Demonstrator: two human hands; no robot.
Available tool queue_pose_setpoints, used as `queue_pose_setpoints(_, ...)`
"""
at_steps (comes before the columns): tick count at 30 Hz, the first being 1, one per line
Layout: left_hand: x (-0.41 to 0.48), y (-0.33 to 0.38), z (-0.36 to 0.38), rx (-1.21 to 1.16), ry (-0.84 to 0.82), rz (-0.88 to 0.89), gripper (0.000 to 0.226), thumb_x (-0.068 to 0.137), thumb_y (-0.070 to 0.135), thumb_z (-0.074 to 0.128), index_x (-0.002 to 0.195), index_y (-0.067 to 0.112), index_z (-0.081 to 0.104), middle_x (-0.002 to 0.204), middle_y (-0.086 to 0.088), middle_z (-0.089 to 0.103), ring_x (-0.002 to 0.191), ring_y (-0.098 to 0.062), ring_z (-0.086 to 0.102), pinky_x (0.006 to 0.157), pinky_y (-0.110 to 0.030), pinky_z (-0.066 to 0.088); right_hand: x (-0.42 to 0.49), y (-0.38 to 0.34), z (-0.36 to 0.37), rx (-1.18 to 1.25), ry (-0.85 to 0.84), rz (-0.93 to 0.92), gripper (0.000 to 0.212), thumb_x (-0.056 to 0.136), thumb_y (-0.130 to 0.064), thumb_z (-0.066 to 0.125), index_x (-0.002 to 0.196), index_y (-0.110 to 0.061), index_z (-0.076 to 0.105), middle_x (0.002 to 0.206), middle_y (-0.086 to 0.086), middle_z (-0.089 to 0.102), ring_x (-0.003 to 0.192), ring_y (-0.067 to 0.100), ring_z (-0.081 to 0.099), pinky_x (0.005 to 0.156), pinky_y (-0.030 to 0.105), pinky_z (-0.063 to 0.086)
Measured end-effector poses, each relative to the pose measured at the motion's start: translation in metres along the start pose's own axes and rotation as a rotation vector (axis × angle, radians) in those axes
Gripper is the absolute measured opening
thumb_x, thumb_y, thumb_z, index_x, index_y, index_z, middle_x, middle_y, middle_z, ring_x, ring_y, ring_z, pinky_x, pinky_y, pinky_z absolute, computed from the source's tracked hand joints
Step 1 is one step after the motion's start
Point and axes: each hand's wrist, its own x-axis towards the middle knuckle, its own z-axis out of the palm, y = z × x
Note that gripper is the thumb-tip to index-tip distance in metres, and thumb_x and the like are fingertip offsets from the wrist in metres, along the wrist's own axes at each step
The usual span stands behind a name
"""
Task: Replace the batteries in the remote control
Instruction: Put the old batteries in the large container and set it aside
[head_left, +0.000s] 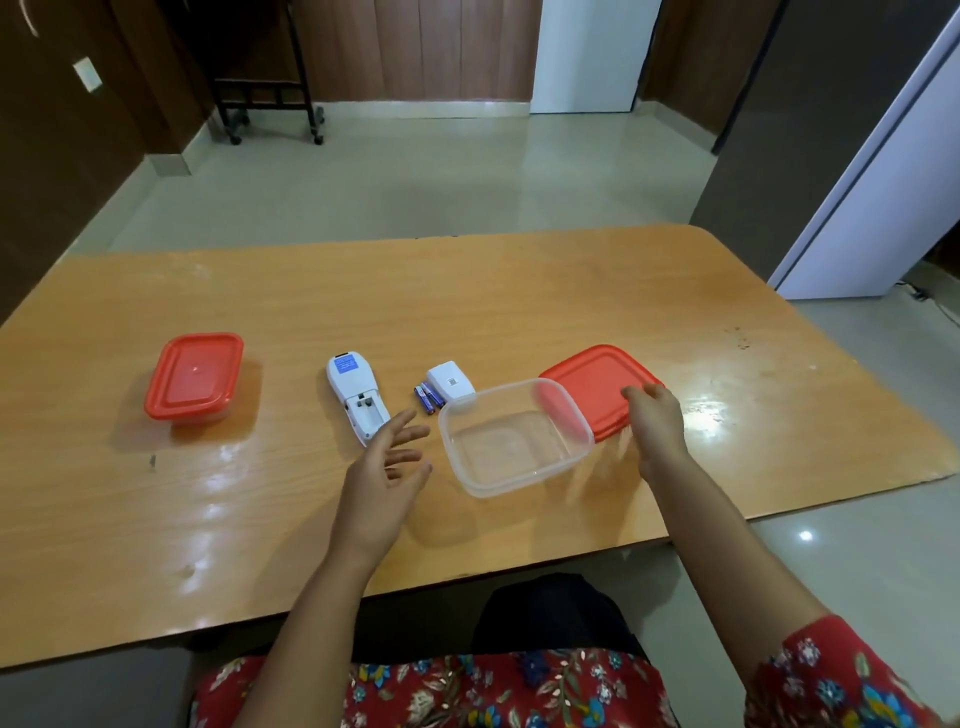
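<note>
A white remote control lies face down on the wooden table, its battery bay open and bare. Its white cover rests to the right, with two blue batteries lying side by side between them. An open clear plastic box sits right of the batteries, nothing inside it. My left hand hovers open between the remote and the box. My right hand grips the near right edge of the loose red lid, which lies behind the clear box.
A second box with a red lid on it stands at the left of the table. The table's near edge runs just in front of my lap. A white door stands at the right, and a black wheeled frame at the far wall.
</note>
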Motion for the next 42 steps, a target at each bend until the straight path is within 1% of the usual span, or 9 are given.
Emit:
queue_pose_setpoints(3, 0.003, 0.003, -0.009, -0.071, 0.176, 0.024, 0.037, 0.089, 0.006, 0.059, 0.119, 0.027, 0.06, 0.104, 0.011, 0.07, 0.088, -0.003, 0.063, 0.073, -0.007, 0.043, -0.016, 0.0, 0.021, -0.286, -0.031, -0.364, 0.042, 0.09, -0.019, 0.053, 0.131, -0.014, 0.052, 0.137, 0.008, 0.048, 0.129, 0.027, 0.04, 0.107, 0.043, 0.035)
queue_pose_setpoints(7, 0.014, 0.002, -0.021, -0.141, 0.345, 0.005, 0.027, 0.088, 0.005, 0.059, 0.108, 0.024, 0.065, 0.093, 0.009, 0.072, 0.08, 0.003, 0.063, 0.068, -0.005, 0.042, -0.04, -0.018, 0.064, -0.526, -0.158, -0.758, 0.025, 0.09, -0.018, 0.053, 0.111, -0.019, 0.067, 0.11, 0.002, 0.067, 0.11, 0.025, 0.053, 0.092, 0.033, 0.04)
queue_pose_setpoints(12, 0.029, -0.007, -0.029, -0.182, 0.453, -0.033, 0.026, 0.089, 0.006, 0.057, 0.104, 0.026, 0.065, 0.089, 0.01, 0.072, 0.078, -0.002, 0.063, 0.069, -0.01, 0.046, -0.052, -0.038, 0.131, -0.912, -0.366, -0.815, 0.029, 0.093, -0.033, 0.045, 0.113, -0.028, 0.066, 0.105, 0.0, 0.065, 0.106, 0.024, 0.046, 0.082, 0.033, 0.042)
queue_pose_setpoints(19, 0.034, -0.011, -0.031, -0.222, 0.455, -0.054, 0.025, 0.089, 0.006, 0.057, 0.104, 0.023, 0.066, 0.089, 0.01, 0.073, 0.08, -0.01, 0.066, 0.067, -0.01, 0.046, -0.044, -0.033, 0.182, -1.296, -0.278, -0.88, 0.035, 0.093, -0.041, 0.045, 0.112, -0.021, 0.066, 0.113, 0.006, 0.059, 0.115, 0.028, 0.043, 0.081, 0.035, 0.037)
queue_pose_setpoints(24, 0.035, -0.009, -0.03, -0.291, 0.446, -0.066, 0.023, 0.09, 0.006, 0.055, 0.102, 0.023, 0.065, 0.089, 0.007, 0.073, 0.073, -0.008, 0.063, 0.067, -0.012, 0.047, -0.047, -0.033, 0.188, -1.322, -0.321, -0.827, 0.026, 0.086, -0.035, 0.055, 0.106, -0.021, 0.063, 0.109, 0.004, 0.06, 0.113, 0.026, 0.045, 0.082, 0.035, 0.039)
queue_pose_setpoints(32, 0.038, -0.007, -0.024, -0.316, 0.411, -0.084, 0.021, 0.092, 0.008, 0.053, 0.103, 0.021, 0.065, 0.089, 0.008, 0.073, 0.077, -0.015, 0.064, 0.066, -0.012, 0.047, -0.048, -0.05, 0.194, -1.175, -0.475, -0.615, 0.019, 0.083, -0.023, 0.066, 0.101, -0.02, 0.071, 0.1, 0.001, 0.07, 0.09, 0.021, 0.064, 0.064, 0.025, 0.044)
queue_pose_setpoints(35, 0.037, -0.006, -0.024, -0.328, 0.412, -0.075, 0.021, 0.092, 0.009, 0.053, 0.101, 0.023, 0.065, 0.089, 0.007, 0.073, 0.077, -0.015, 0.064, 0.067, -0.013, 0.048, -0.048, -0.053, 0.185, -0.997, -0.52, -0.59, 0.016, 0.078, -0.022, 0.07, 0.092, -0.019, 0.076, 0.085, 0.002, 0.074, 0.074, 0.018, 0.065, 0.057, 0.022, 0.043)
queue_pose_setpoints(39, 0.031, -0.005, -0.018, -0.358, 0.392, -0.036, 0.023, 0.094, 0.007, 0.05, 0.097, 0.024, 0.066, 0.087, 0.004, 0.074, 0.073, -0.015, 0.064, 0.069, -0.022, 0.052, -0.047, -0.063, 0.128, -0.576, -0.502, -0.571, 0.009, 0.071, -0.021, 0.075, 0.081, -0.022, 0.076, 0.069, -0.002, 0.072, 0.065, 0.012, 0.06, 0.061, 0.028, 0.043)
queue_pose_setpoints(42, 0.027, -0.004, -0.006, -0.343, 0.313, -0.026, 0.023, 0.094, 0.008, 0.051, 0.099, 0.025, 0.066, 0.086, 0.005, 0.072, 0.07, -0.013, 0.063, 0.071, -0.028, 0.052, -0.041, -0.054, 0.081, -0.634, -0.585, -0.434, 0.008, 0.068, -0.016, 0.076, 0.075, -0.019, 0.075, 0.063, 0.002, 0.071, 0.057, 0.013, 0.058, 0.056, 0.03, 0.045)
